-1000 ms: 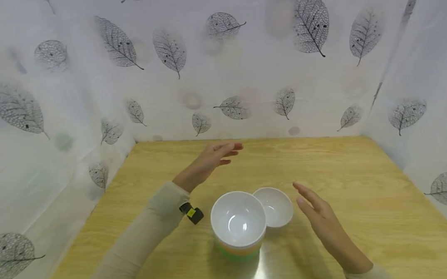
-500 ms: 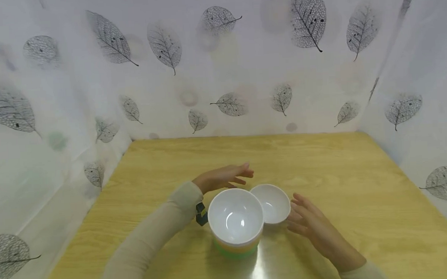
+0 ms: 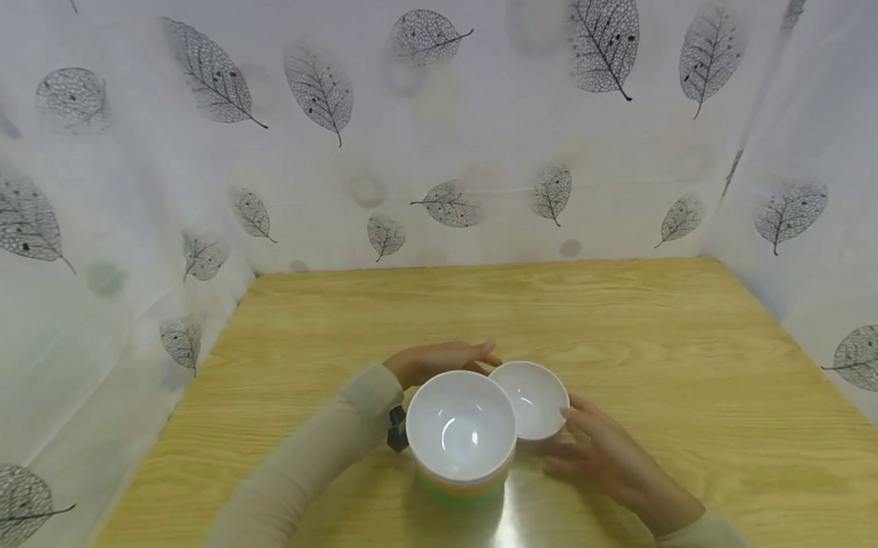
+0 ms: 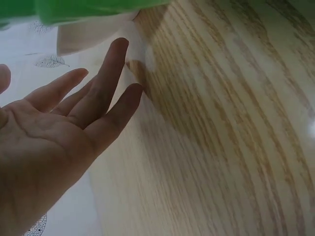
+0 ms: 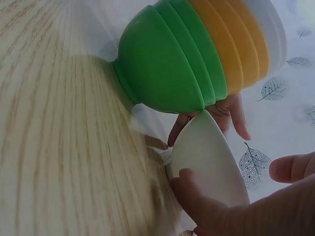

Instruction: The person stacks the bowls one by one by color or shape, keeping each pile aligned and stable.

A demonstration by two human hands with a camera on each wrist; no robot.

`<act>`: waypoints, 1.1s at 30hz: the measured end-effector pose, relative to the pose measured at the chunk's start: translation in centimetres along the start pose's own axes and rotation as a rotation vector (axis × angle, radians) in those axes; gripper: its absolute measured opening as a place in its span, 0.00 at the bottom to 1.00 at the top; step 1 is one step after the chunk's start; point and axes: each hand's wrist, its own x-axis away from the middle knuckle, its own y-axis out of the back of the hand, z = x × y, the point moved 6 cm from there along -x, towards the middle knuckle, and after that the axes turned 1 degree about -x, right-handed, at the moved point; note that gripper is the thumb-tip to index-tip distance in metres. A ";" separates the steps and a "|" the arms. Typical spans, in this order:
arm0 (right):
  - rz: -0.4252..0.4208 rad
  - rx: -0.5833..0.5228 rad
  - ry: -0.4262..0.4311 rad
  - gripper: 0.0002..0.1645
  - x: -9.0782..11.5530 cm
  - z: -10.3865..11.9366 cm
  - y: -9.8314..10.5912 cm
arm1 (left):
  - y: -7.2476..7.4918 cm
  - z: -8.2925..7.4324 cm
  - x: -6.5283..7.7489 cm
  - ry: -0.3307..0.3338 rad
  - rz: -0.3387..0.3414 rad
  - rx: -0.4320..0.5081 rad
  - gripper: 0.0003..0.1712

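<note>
A stack of bowls (image 3: 462, 461) stands on the table, with green ones below, orange ones above them and white on top. Against its right side, a single white bowl (image 3: 534, 396) sits lower, its rim meeting the green bowls (image 5: 162, 59) in the right wrist view. My left hand (image 3: 439, 359) reaches behind the stack; its fingers are spread and slightly bent, fingertips close to the white bowl's far side. From the right, my right hand (image 3: 616, 462) reaches the white bowl, its lower fingers against the outer wall and the thumb (image 5: 290, 168) held apart near the rim.
The wood-grain table (image 3: 632, 323) is bounded by a leaf-print curtain (image 3: 469, 125) at the back and both sides. A black wrist camera (image 3: 397, 429) on the left sleeve is right beside the stack's left side.
My left hand has come down and nearer, from above the table's far part to behind the bowls. My right hand has moved left to the white bowl. The bowls stay in place.
</note>
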 end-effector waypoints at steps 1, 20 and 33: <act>0.004 0.001 0.005 0.40 0.0 0.0 0.1 | -0.1 0.0 -0.1 0.002 0.007 0.026 0.39; 0.057 0.101 0.174 0.40 -0.3 1.7 -0.3 | 0.6 -1.2 0.1 -0.107 -0.024 0.030 0.37; -0.101 0.345 0.401 0.40 -0.5 4.8 -0.6 | 1.7 -5.2 1.6 -0.240 -0.066 -0.031 0.32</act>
